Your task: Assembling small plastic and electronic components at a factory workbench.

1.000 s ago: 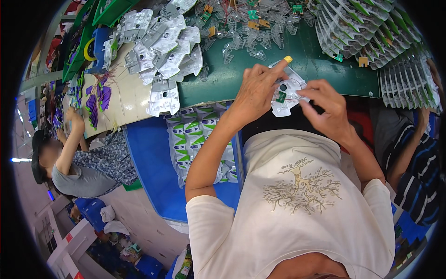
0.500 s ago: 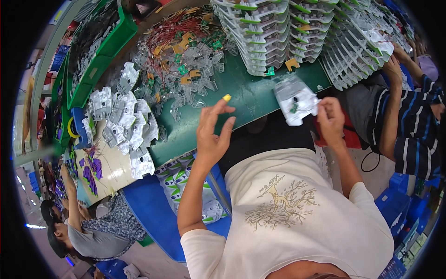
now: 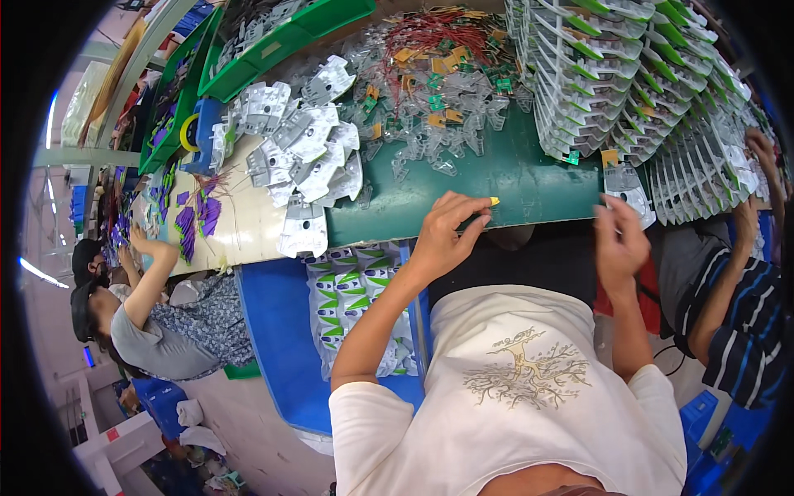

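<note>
My left hand (image 3: pixel 451 235) hovers over the near edge of the green table, with a yellow finger cot (image 3: pixel 495 201) on one fingertip. Its thumb and forefinger are apart and nothing shows between them. To the right, my right hand (image 3: pixel 622 246) is slightly blurred, its fingers loosely apart and seemingly holding nothing. Just beyond its fingertips a grey-white plastic housing (image 3: pixel 628 194) lies at the table's edge, against the stacked housings (image 3: pixel 579 91). Left of my hands is a loose heap of similar housings (image 3: pixel 306 153).
Clear plastic pieces (image 3: pixel 442 136), red wires (image 3: pixel 438 37) and small orange and green boards spread across the table (image 3: pixel 529 186). Green bins (image 3: pixel 281 45) stand at the back left. A blue crate (image 3: pixel 277 347) holds bagged green-and-white parts below. Co-workers sit at left and right.
The housing my right hand held by its edge has moved right and now lies beside the stacks, apparently released. My left hand remains raised and empty. The view has shifted.
</note>
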